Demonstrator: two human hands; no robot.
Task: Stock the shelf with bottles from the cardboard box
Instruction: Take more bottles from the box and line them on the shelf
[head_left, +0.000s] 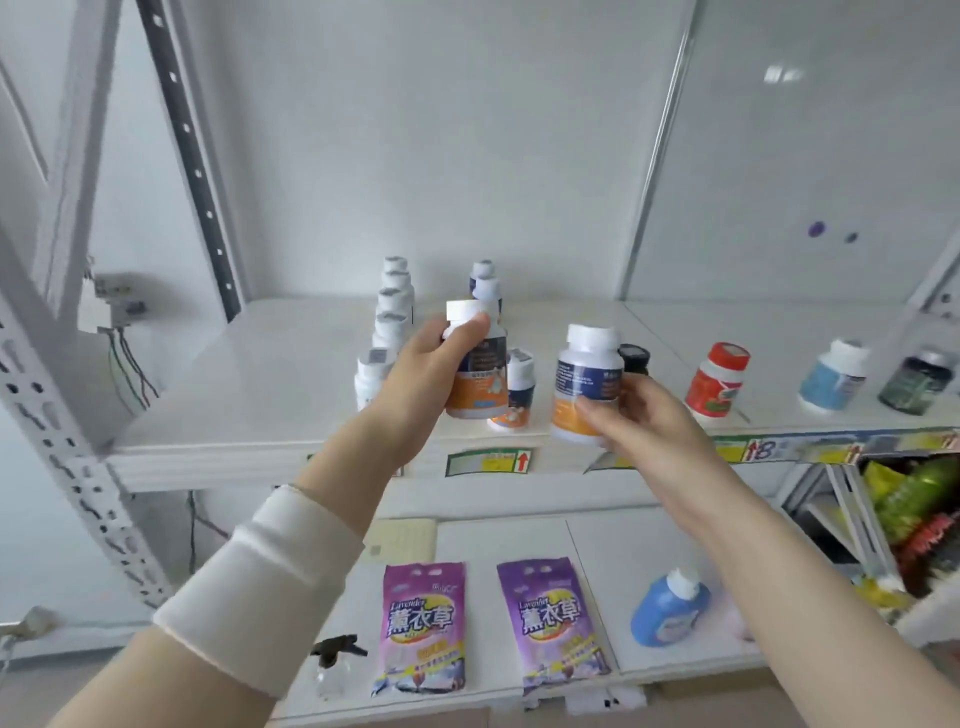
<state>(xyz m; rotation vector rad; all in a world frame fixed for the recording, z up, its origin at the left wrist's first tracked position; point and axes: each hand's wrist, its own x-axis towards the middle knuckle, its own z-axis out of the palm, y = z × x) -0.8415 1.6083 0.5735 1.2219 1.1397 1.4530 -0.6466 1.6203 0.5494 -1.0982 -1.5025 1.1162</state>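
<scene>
My left hand (423, 366) grips a white-capped bottle with a navy and orange label (480, 384), held just above the front of the white shelf (260, 395). My right hand (641, 421) holds a second matching bottle (584, 384) by its lower side, over the shelf's front edge. Behind them stands a row of several white-capped bottles (392, 312) running back along the shelf, and a second row (488, 286) beside it. One matching bottle (517, 392) stands between the two held ones. The cardboard box is out of view.
On the same shelf to the right stand a black-capped bottle (635, 357), a red bottle (717, 382), a light blue bottle (834, 376) and a dark bottle (917, 382). The lower shelf holds two purple bags (423, 626), a blue bottle (670, 608) and a spray bottle (332, 665).
</scene>
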